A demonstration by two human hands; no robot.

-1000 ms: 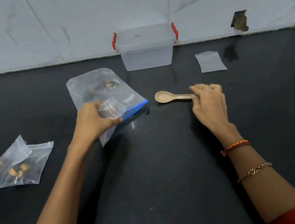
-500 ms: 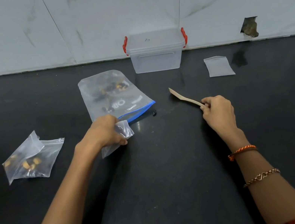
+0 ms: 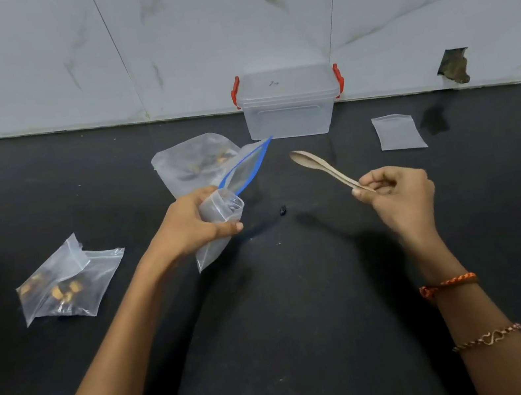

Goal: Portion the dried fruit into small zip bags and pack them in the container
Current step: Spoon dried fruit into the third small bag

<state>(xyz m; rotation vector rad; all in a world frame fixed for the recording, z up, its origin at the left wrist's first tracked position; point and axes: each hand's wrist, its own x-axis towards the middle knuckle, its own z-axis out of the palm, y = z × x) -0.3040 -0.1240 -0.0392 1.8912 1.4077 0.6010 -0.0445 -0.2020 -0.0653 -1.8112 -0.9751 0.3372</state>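
- Left hand [image 3: 188, 227] gripped a small zip bag [image 3: 219, 225], mouth held open, at the countertop [image 3: 290, 314] centre.
- Right hand [image 3: 397, 194] pinched the spoon [image 3: 319, 166] handle, bowl raised.
- Large blue-zip bag [image 3: 201, 166] of dried fruit lay behind the left hand; lidded container [image 3: 289, 112] stood at the rear edge.
- Filled bag [image 3: 65, 284] lay at left.

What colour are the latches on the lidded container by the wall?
Red, on the clear container; the head view shows them.
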